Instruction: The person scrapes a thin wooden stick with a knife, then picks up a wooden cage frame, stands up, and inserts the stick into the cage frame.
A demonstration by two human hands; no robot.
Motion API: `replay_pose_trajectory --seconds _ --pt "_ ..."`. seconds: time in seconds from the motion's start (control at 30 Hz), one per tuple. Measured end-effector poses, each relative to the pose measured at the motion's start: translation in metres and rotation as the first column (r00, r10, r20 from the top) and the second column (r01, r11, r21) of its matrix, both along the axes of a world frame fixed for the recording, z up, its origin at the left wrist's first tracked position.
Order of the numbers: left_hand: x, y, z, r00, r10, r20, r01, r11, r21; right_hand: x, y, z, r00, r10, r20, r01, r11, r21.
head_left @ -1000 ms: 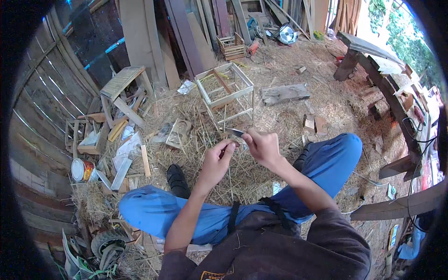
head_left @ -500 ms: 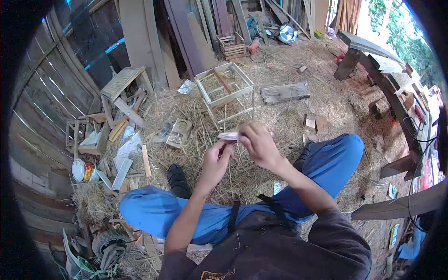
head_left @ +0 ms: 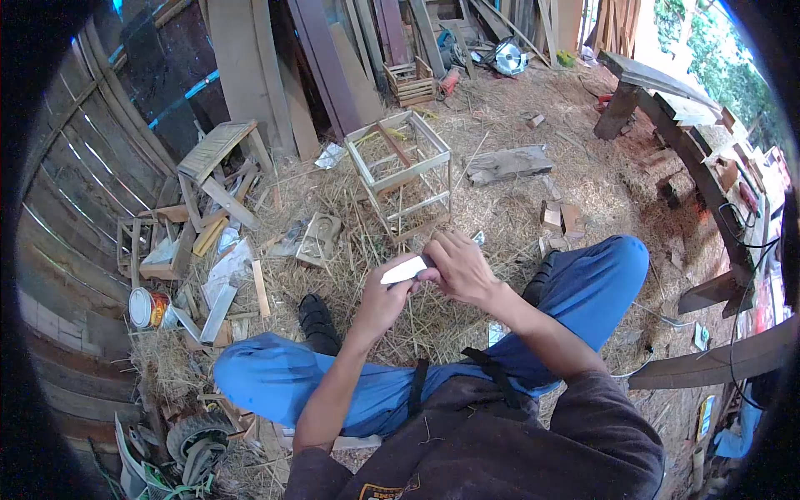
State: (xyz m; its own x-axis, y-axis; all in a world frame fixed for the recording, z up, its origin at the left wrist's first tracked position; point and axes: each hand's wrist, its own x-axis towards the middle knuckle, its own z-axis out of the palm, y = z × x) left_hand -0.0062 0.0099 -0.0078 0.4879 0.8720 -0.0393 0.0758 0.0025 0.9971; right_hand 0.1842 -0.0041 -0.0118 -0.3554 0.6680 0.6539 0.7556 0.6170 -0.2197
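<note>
A small, flat white piece lies between my two hands, bright on its upper face; I cannot make out what it is. My left hand is closed around its lower left side, with the fingers partly hidden under it. My right hand grips the right end, its thumb against the piece and its other fingers curled over. Both hands are held above the straw-covered floor, between my knees. Just beyond them stands a light wooden frame with open sides and a brown slat across its top.
A small slatted wooden stool stands to the left, near wood scraps and a paint can. A weathered plank lies ahead on the floor. Along the right runs a long wooden bench with a cable. A circular saw sits at the back.
The white piece has turned from nearly edge-on to show its broad face and come slightly lower. My left hand has risen a little beneath it; my right hand has shifted slightly.
</note>
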Motion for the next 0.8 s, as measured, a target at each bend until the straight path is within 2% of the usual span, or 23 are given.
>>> replay_pose_trajectory --seconds 0.1,0.23,0.33,0.43,0.5,0.53,0.57,0.63,0.67,0.73,0.8 --pt "0.000 -0.002 0.004 0.999 -0.020 -0.029 0.022 0.998 0.055 0.004 -0.003 0.001 0.998 -0.029 0.051 0.032 0.997 -0.071" --pt "0.003 -0.004 0.006 0.998 -0.007 -0.057 0.015 0.991 0.131 0.007 -0.002 0.003 0.999 -0.029 0.034 0.030 0.999 -0.030" --pt "0.003 -0.003 0.004 1.000 -0.004 0.017 0.004 0.999 0.033 0.009 -0.002 0.006 0.998 -0.028 0.052 0.030 0.999 -0.029" --pt "0.002 -0.005 0.016 1.000 -0.016 -0.010 0.016 0.999 0.028 0.012 0.001 0.003 0.998 -0.043 0.044 0.044 0.999 -0.021" --pt "-0.001 -0.006 0.021 0.994 -0.097 -0.056 0.099 0.994 0.036 0.019 0.005 0.004 0.997 -0.073 0.001 0.073 0.997 -0.014" --pt "-0.002 -0.007 0.022 0.987 -0.137 -0.079 0.141 0.989 0.037 0.027 0.012 0.000 0.976 -0.209 -0.065 0.206 0.977 -0.044" --pt "0.001 -0.011 0.015 0.982 -0.189 -0.017 0.190 0.982 0.015 0.038 0.019 -0.001 0.931 -0.342 -0.125 0.334 0.939 -0.082" --pt "0.009 -0.021 -0.002 0.953 -0.284 0.107 0.288 0.957 -0.020 0.062 0.022 0.016 0.871 -0.429 -0.241 0.411 0.903 -0.120" --pt "0.008 -0.020 -0.004 0.964 -0.243 0.106 0.250 0.967 -0.051 0.067 0.020 0.023 0.830 -0.471 -0.298 0.448 0.882 -0.145" --pt "0.010 -0.017 0.000 0.983 -0.152 0.107 0.163 0.980 -0.109 0.059 0.007 0.024 0.846 -0.394 -0.360 0.325 0.915 -0.238" --pt "0.005 -0.018 0.004 0.980 -0.141 0.137 0.163 0.973 -0.163 0.046 -0.001 0.028 0.838 -0.287 -0.463 0.147 0.938 -0.315"
